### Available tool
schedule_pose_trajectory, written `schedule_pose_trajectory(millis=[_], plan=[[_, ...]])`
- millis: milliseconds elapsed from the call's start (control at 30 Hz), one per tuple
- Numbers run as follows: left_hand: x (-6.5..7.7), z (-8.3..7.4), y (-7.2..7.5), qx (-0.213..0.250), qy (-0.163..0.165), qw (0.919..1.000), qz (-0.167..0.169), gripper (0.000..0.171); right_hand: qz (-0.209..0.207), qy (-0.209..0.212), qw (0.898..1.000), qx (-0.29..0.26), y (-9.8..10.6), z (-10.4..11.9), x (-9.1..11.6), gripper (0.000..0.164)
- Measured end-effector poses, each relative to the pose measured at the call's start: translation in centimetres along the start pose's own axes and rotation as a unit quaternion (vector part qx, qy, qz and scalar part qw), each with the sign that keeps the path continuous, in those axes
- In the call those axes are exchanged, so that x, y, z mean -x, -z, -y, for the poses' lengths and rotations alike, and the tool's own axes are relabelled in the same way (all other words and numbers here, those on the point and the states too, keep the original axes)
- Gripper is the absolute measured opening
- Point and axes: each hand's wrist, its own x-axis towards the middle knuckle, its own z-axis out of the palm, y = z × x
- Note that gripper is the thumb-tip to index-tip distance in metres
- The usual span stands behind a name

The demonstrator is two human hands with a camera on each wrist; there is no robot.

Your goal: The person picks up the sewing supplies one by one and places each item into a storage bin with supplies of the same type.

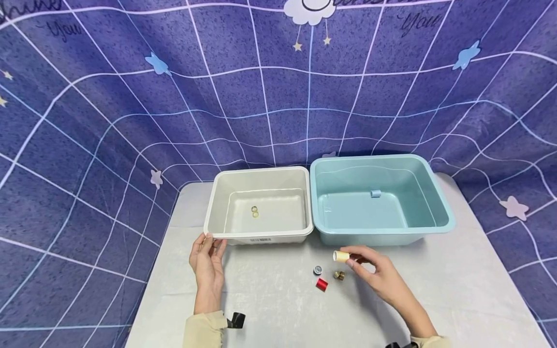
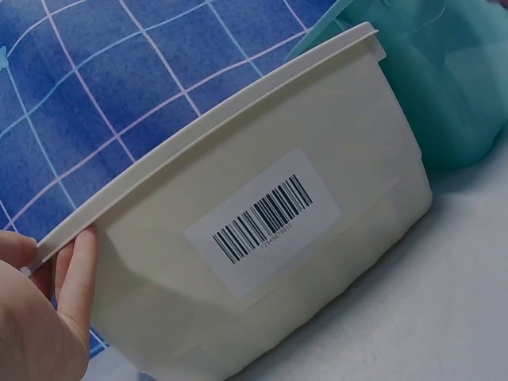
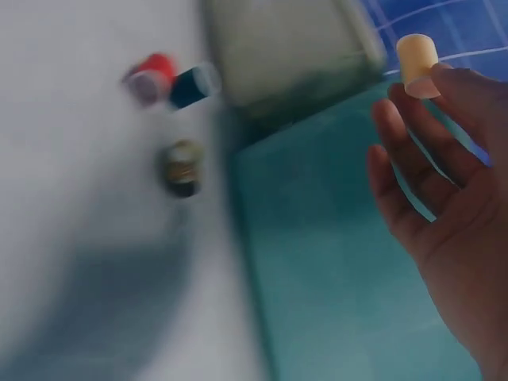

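Observation:
My right hand pinches a yellow thread spool between thumb and fingers, above the table in front of the blue tub. In the right wrist view the yellow spool sits at the fingertips. My left hand grips the front left corner of the white tub, thumb on the rim and fingers under it. Below the right hand lie a red spool, a dark spool standing on end and small brass-coloured pieces.
Two gold-coloured rings lie on the white tub's floor. A light blue spool lies inside the blue tub. The tubs stand side by side on a grey-white table, against a blue patterned curtain. A barcode label is on the white tub's front.

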Motion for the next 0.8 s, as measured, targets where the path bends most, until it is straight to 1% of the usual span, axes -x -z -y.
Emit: schedule_pose_trajectory(millis=[133,267,467,667,800], plan=[[0.0,0.0,0.0,0.003,-0.003,1.0000,-0.001,0.043,-0.003,0.003,1.000,-0.012,1.6,1.5,-1.0,0.033],[0.0,0.1,-0.1,0.002,-0.004,1.0000,0.000,0.043,0.011,0.017,1.000,-0.006,3.1,2.2,-2.1,0.036],[0.0,0.1,0.0,-0.002,0.001,1.0000,0.004,0.042,0.016,0.003,1.000,0.011,5.3,2.5,-4.1,0.033],[-0.1,0.1,0.2,-0.004,0.006,1.0000,0.000,0.043,0.008,-0.012,1.000,0.002,7.6,2.5,-6.6,0.029],[-0.2,0.1,0.1,0.004,0.004,1.0000,0.000,0.042,0.010,-0.024,1.000,-0.009,8.8,2.5,-8.7,0.027]])
